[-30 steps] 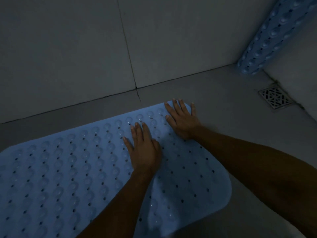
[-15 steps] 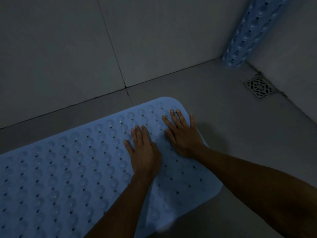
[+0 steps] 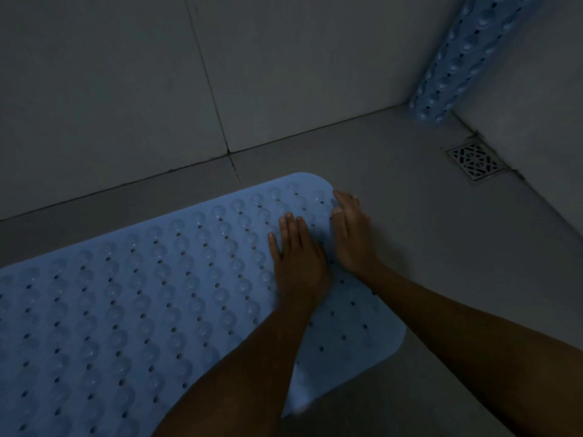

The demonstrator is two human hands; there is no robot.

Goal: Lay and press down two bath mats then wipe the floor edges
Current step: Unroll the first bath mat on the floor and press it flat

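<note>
Bath mat: pale blue, dotted with bumps and small holes, spread flat on the floor, its rounded far end near the wall; it runs out of view at the left and bottom.
Floor: grey, bare around the mat's right end.
Wall: grey tiles, meeting the floor just beyond the mat.
Rolled mat: second blue mat, rolled, standing tilted in the far right corner, well apart from the flat one.
Left hand: palm down on the flat mat near its right end, fingers straight and together.
Right hand: just beside the left, at the mat's right edge, fingers slightly bent, holding nothing; somewhat blurred.
Drain: square metal grate by the right wall.
</note>
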